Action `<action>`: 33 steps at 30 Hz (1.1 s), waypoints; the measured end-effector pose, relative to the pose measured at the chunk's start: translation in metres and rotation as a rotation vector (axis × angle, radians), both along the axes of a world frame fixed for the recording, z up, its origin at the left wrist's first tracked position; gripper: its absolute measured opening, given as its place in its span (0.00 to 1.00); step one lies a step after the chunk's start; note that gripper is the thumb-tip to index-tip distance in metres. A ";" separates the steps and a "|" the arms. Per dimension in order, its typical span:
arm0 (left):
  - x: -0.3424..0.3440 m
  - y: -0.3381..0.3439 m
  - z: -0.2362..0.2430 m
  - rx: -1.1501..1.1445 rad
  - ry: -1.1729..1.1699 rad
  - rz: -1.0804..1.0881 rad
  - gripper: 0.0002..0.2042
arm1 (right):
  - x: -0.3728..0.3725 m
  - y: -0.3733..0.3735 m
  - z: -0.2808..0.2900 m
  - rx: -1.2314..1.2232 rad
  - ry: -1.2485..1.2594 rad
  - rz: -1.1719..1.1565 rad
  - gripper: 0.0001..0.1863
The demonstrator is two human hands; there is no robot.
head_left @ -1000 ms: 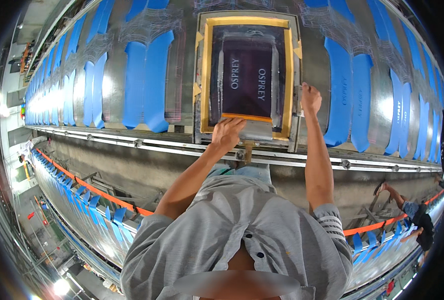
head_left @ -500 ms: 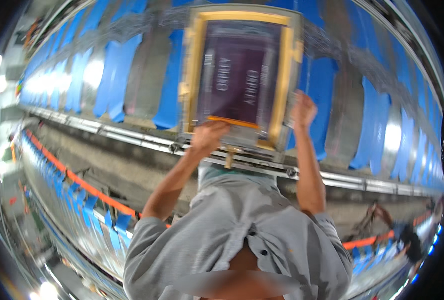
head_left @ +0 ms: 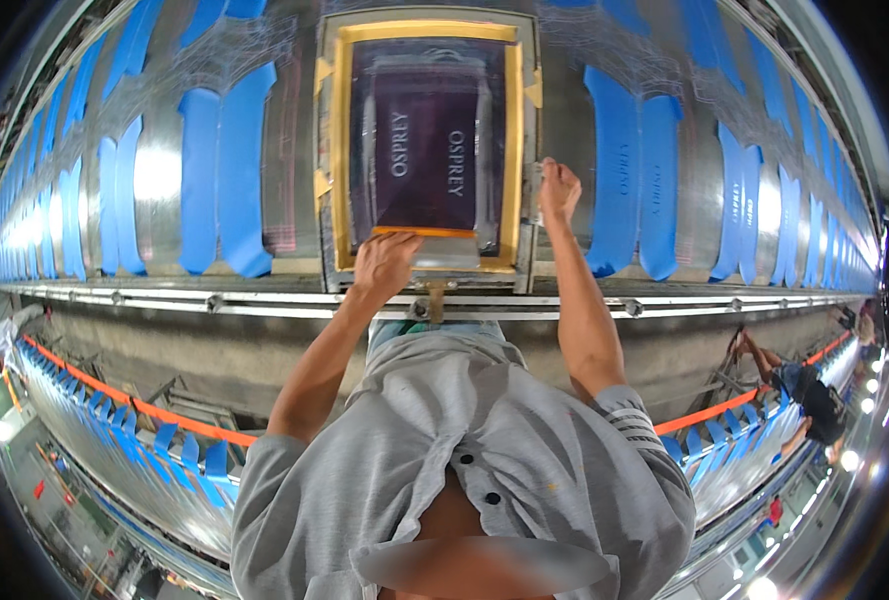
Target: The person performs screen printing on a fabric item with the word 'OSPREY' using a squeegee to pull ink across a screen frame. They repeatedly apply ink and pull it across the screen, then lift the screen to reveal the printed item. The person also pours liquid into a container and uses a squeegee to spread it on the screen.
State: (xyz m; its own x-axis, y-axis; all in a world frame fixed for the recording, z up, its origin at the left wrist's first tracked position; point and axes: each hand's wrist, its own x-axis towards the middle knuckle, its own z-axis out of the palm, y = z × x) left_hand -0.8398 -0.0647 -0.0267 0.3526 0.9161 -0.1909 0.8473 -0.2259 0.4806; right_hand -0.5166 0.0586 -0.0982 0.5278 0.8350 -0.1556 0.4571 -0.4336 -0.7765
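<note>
A screen-printing frame [head_left: 341,150] with yellow-taped edges lies on a long metal table [head_left: 294,120]. Its mesh [head_left: 424,130] is covered with dark purple ink. At the frame's near end my left hand [head_left: 384,265] grips a squeegee [head_left: 434,240] with an orange upper edge and a grey blade. My right hand [head_left: 559,190] is closed on the frame's right rail. Both forearms reach up from my grey shirt.
Blue fabric pieces [head_left: 234,160] lie in rows along the table on both sides of the frame, more of them at the right [head_left: 629,170]. A metal rail [head_left: 164,298] runs along the table's near edge. Another person [head_left: 804,390] crouches at the lower right.
The view swung and tilted, then levelled again. Both hands kept their places on the squeegee and the frame's right rail.
</note>
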 end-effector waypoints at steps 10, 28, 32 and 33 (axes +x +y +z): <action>0.005 -0.037 -0.025 0.144 -0.044 0.030 0.22 | -0.009 0.013 0.008 -0.096 -0.224 0.060 0.23; -0.002 0.285 0.000 -0.062 0.099 0.041 0.13 | -0.037 0.096 0.066 0.277 -0.570 0.489 0.28; -0.007 0.327 -0.013 0.018 0.147 -0.002 0.12 | -0.114 0.179 0.106 0.257 -0.673 1.052 0.24; -0.010 0.322 -0.025 0.141 0.059 -0.009 0.12 | -0.123 0.185 0.090 0.143 -0.739 1.098 0.20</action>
